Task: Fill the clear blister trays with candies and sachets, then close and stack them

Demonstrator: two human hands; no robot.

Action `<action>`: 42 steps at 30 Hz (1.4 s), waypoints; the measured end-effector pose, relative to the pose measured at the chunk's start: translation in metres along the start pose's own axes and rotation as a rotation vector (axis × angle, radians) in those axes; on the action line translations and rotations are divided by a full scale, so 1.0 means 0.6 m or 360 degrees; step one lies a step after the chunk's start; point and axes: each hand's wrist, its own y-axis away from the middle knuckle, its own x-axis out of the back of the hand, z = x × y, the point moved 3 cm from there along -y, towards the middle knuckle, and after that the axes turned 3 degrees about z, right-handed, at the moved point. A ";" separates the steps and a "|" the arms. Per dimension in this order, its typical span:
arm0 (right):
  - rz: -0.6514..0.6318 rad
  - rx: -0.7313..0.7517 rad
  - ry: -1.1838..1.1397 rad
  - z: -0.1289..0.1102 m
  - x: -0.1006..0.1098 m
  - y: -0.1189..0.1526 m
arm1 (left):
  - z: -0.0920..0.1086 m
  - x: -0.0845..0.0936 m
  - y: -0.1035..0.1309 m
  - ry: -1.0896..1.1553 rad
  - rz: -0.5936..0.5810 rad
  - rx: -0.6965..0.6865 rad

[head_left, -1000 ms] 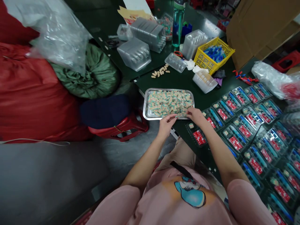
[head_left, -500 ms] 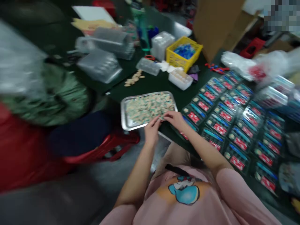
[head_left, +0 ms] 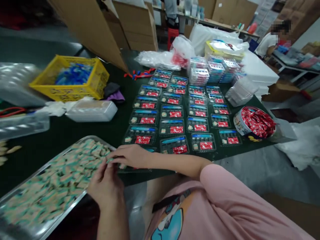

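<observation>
A metal tray (head_left: 61, 216) full of small beige pieces with teal edges (head_left: 65, 176) lies at the lower left. Over its right end, my left hand (head_left: 107, 181) and my right hand (head_left: 133, 155) meet at the fingertips. The fingers of both hands are pinched together. What they hold is too small and too covered to make out. Just right of my hands are rows of clear plastic blister packs (head_left: 172, 128), each with a blue pen-like stick, a red patterned packet and a small beige piece. One pack is partly hidden under my right hand and forearm.
Behind the tray stand a yellow crate (head_left: 70, 91) of blue pieces and a clear plastic box (head_left: 92, 110). A round tub (head_left: 255, 123) of red packets is at the table's right edge. Stacked packs (head_left: 200, 75) stand farther back. Another person (head_left: 268, 43) sits far right.
My view has swung to the right and come closer, so the packs, the tub and the background show more fully. Both hands stay together at the tray's right end.
</observation>
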 end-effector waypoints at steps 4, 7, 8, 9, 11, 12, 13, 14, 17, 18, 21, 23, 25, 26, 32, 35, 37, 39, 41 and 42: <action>0.0089 -0.0052 0.0217 0.002 0.161 0.059 | 0.019 -0.087 0.040 0.0290 -0.0117 0.0051; 0.0400 -0.0272 0.0387 0.032 0.324 0.124 | 0.028 -0.143 0.059 0.0383 -0.0213 0.0041; 0.0525 -0.0365 0.0455 0.047 0.385 0.148 | 0.029 -0.156 0.061 0.0414 -0.0210 0.0048; 0.0651 -0.0471 0.0518 0.064 0.448 0.174 | 0.028 -0.166 0.061 0.0438 -0.0201 0.0056; 0.0921 -0.0740 0.0663 0.101 0.574 0.226 | 0.027 -0.181 0.058 0.0447 -0.0199 0.0064; 0.1055 -0.0879 0.0754 0.119 0.635 0.251 | 0.026 -0.187 0.056 0.0427 -0.0206 0.0059; 0.1150 -0.1015 0.0855 0.137 0.690 0.274 | 0.025 -0.191 0.054 0.0400 -0.0206 0.0050; 0.1227 -0.1152 0.0956 0.154 0.740 0.295 | 0.024 -0.196 0.053 0.0371 -0.0203 0.0041; 0.1295 -0.1444 0.1195 0.204 0.844 0.331 | 0.019 -0.209 0.049 0.0305 -0.0201 0.0024; 0.1262 -0.1518 0.1243 0.220 0.864 0.333 | 0.017 -0.213 0.047 0.0293 -0.0192 0.0021; 0.1036 -0.1719 0.1299 0.268 0.892 0.321 | 0.010 -0.222 0.042 0.0284 -0.0163 0.0025; 0.0856 -0.1819 0.1309 0.294 0.895 0.306 | 0.006 -0.226 0.037 0.0297 -0.0146 0.0037; 0.0722 -0.1892 0.1319 0.312 0.897 0.292 | 0.004 -0.228 0.034 0.0307 -0.0129 0.0050; 0.0680 -0.1913 0.1327 0.318 0.898 0.287 | 0.004 -0.228 0.032 0.0310 -0.0125 0.0056; 0.0520 -0.1974 0.1419 0.329 0.907 0.269 | 0.002 -0.234 0.028 0.0291 -0.0134 0.0051; 0.0512 -0.1966 0.1498 0.323 0.906 0.262 | -0.002 -0.240 0.028 0.0265 -0.0172 0.0038; 0.0531 -0.1950 0.1554 0.319 0.901 0.258 | -0.003 -0.246 0.028 0.0252 -0.0180 0.0029; 0.0549 -0.1919 0.1627 0.315 0.893 0.255 | 0.004 -0.255 0.029 0.0242 -0.0179 0.0025; 0.0535 -0.1877 0.1719 0.314 0.882 0.255 | 0.024 -0.261 0.026 0.0251 -0.0180 -0.0033; 0.0516 -0.1850 0.1763 0.314 0.877 0.255 | 0.040 -0.261 0.023 0.0266 -0.0182 -0.0102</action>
